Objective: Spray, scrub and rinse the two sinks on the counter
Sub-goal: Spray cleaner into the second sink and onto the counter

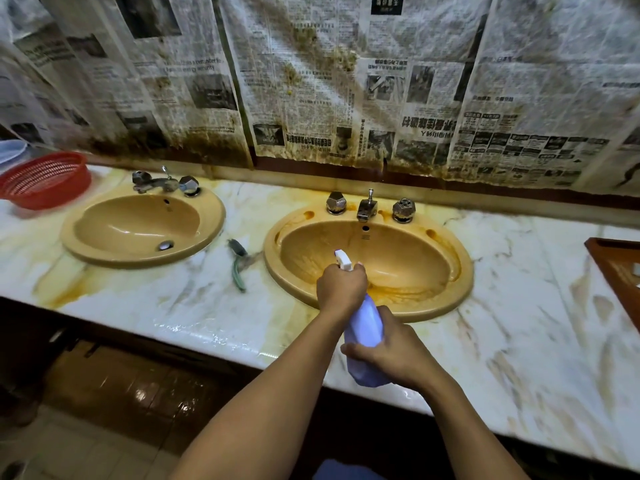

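The left sink (121, 226) and the right sink (464, 271) are set in the tabletop (519, 306). A brush (238, 265) lies on the tabletop between them. A basket (45, 180) sits left of the left sink; a tray (620, 271) lies at the far right. The left hand (341, 287) and the right hand (391, 351) hold a spray bottle (363, 330) over the right sink's near rim.

Hanging newspaper sheets (194, 67): one English fragment reads "a reminder f…" above what seems "energy security"; the Chinese headlines hang upside down, not legible.

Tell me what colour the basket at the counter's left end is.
Red. The basket shows best in the head view.
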Demonstrator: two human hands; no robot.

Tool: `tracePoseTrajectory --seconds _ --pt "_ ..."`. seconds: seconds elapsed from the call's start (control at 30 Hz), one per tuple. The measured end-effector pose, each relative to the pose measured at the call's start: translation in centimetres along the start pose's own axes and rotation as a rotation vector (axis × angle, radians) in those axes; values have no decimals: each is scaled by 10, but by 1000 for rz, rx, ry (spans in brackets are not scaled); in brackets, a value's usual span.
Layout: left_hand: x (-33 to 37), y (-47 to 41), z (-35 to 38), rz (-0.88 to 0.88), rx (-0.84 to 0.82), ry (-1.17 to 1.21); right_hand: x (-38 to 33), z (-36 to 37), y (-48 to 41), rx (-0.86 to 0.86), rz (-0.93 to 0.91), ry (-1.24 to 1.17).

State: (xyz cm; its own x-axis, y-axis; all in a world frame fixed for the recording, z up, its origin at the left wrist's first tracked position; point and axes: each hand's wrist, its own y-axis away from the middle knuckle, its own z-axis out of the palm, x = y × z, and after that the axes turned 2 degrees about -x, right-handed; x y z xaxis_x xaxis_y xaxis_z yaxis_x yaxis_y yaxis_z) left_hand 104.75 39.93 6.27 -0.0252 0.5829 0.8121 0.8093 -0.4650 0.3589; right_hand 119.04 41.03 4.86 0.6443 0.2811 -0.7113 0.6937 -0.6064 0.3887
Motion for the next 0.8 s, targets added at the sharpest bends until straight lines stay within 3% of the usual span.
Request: tracePoseTrajectory --seconds 0.2,0.4,0.67,0.8 --pt "-5 2 0 15 -48 90 4 -1 -5 -8 -28 -14" --pt "0 2 -5 20 60 20 4 1 -2 -3 -56 36" --pt "-3 8 3 9 -90 126 7 -3 3 3 -25 -8" --pt "-1 9 6 23 -53 69 11 -4 6 -4 -11 -22"
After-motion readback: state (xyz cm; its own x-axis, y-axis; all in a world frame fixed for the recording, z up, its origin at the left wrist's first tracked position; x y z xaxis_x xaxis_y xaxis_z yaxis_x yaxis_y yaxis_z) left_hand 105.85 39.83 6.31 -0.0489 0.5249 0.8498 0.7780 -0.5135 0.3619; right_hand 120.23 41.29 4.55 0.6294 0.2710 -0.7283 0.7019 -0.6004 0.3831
